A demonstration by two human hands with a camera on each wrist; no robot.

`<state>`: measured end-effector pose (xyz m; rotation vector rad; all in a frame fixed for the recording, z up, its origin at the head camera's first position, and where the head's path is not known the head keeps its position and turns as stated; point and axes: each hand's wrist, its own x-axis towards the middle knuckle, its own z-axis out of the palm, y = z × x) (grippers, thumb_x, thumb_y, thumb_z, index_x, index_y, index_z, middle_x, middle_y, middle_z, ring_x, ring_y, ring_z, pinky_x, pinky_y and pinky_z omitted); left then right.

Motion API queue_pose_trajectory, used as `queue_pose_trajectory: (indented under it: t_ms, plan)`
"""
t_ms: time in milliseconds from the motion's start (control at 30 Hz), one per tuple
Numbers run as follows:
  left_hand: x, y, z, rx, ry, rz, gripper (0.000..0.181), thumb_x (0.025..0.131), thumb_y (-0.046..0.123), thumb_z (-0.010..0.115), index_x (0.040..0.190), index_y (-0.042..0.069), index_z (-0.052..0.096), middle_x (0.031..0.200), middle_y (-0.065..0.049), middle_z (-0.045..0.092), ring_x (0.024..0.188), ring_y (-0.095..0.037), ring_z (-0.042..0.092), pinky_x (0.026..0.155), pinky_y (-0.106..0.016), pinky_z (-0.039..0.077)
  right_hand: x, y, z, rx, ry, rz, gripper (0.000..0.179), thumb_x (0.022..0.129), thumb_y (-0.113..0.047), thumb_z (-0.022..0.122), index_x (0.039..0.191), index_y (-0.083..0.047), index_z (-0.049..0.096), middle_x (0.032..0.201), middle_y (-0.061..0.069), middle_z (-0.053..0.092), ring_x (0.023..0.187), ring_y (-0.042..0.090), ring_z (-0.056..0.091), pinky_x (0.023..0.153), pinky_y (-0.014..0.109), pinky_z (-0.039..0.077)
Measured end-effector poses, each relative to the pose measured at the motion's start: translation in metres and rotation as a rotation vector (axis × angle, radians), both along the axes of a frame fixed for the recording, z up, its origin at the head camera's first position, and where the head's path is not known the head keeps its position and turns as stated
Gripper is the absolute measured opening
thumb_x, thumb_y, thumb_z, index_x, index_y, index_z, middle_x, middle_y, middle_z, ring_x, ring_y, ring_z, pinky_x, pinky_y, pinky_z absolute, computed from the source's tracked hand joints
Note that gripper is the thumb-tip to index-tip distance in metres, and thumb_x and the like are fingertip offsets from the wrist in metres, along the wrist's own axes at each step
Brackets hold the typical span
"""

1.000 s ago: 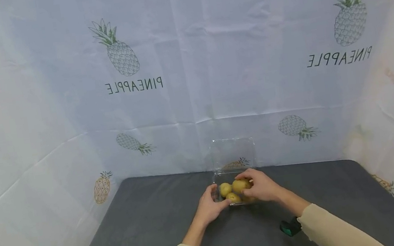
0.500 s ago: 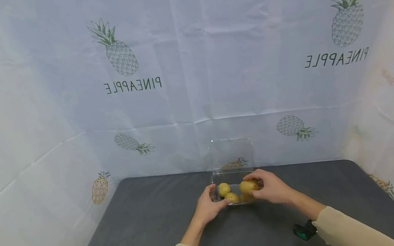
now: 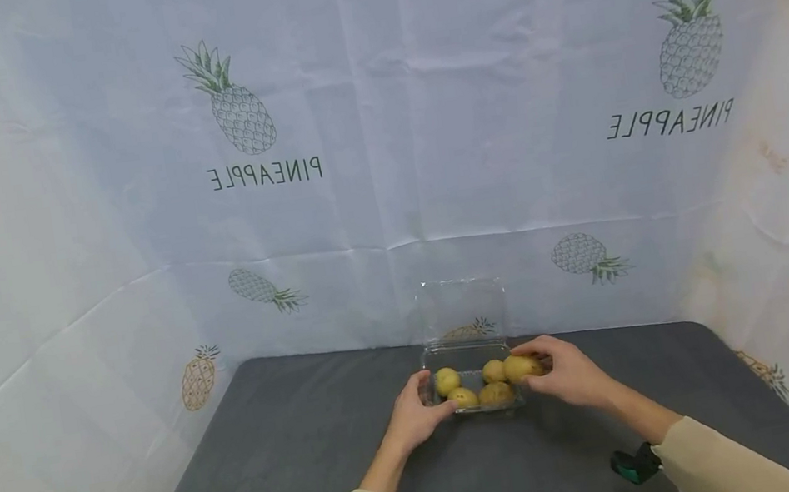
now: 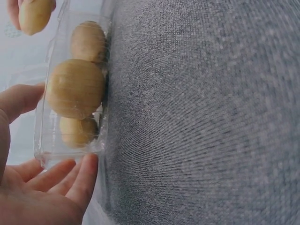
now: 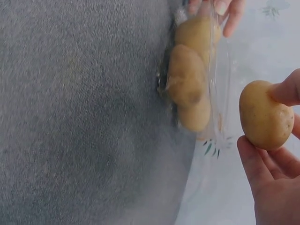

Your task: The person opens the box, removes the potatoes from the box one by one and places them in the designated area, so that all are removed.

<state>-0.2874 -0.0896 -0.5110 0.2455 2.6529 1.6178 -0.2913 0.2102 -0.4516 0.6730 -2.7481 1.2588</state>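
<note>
A clear plastic container [image 3: 472, 355] with its lid [image 3: 461, 308] raised stands at the far edge of the table, several yellow potatoes [image 3: 496, 394] inside. My left hand [image 3: 412, 416] holds its left end, thumb at the front rim and fingers against the end wall [image 4: 70, 154]. Over the container's right edge, my right hand [image 3: 572, 374] pinches one potato [image 3: 523, 367] between thumb and fingers. The right wrist view shows this held potato [image 5: 265, 115] raised off the others, apart from the container.
Dark grey cloth covers the table [image 3: 303, 460]. Behind it and along both sides hangs a pale curtain [image 3: 382, 155] printed with pineapples; the raised lid stands close in front of it. Black wrist devices [image 3: 636, 464] sit under the sleeves.
My right hand has moved right with its potato, from above the container's middle to its right edge, uncovering the potatoes below. The left hand stays on the container.
</note>
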Motion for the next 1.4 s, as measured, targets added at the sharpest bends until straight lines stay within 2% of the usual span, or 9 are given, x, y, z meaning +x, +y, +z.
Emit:
queue_pose_trajectory:
  t_ms: [500, 733, 1000, 1400]
  plan:
    - [0.002, -0.002, 0.004, -0.015, 0.002, 0.009, 0.078, 0.090, 0.033, 0.079, 0.151, 0.001, 0.042, 0.147, -0.024, 0.049, 0.126, -0.043, 0.054, 0.092, -0.056, 0.052, -0.021, 0.026, -0.018, -0.044, 0.036, -0.164, 0.042, 0.093, -0.011, 0.074, 0.132, -0.001, 0.064, 0.122, 0.017, 0.063, 0.102, 0.030, 0.064, 0.079, 0.040, 0.057]
    - [0.003, -0.001, 0.001, -0.004, -0.004, 0.000, 0.078, 0.090, 0.033, 0.079, 0.150, 0.001, 0.043, 0.147, -0.024, 0.048, 0.126, -0.043, 0.054, 0.093, -0.056, 0.052, -0.028, 0.032, -0.031, -0.032, -0.006, -0.240, 0.044, 0.093, -0.013, 0.074, 0.133, 0.002, 0.062, 0.124, 0.022, 0.063, 0.105, 0.036, 0.064, 0.081, 0.046, 0.056]
    - [0.003, -0.001, -0.002, -0.010, 0.000, 0.003, 0.079, 0.088, 0.033, 0.080, 0.150, 0.001, 0.043, 0.146, -0.024, 0.049, 0.124, -0.043, 0.055, 0.092, -0.057, 0.052, -0.038, 0.030, -0.048, -0.020, -0.021, -0.284, 0.042, 0.091, -0.010, 0.073, 0.130, 0.004, 0.063, 0.122, 0.022, 0.064, 0.104, 0.035, 0.063, 0.082, 0.049, 0.054]
    - [0.001, 0.001, 0.000, -0.006, 0.002, 0.006, 0.078, 0.088, 0.032, 0.081, 0.150, 0.002, 0.044, 0.146, -0.024, 0.049, 0.125, -0.043, 0.055, 0.092, -0.056, 0.052, -0.044, 0.026, -0.058, 0.004, -0.044, -0.341, 0.044, 0.092, -0.012, 0.071, 0.131, 0.005, 0.062, 0.124, 0.026, 0.063, 0.105, 0.038, 0.062, 0.085, 0.052, 0.052]
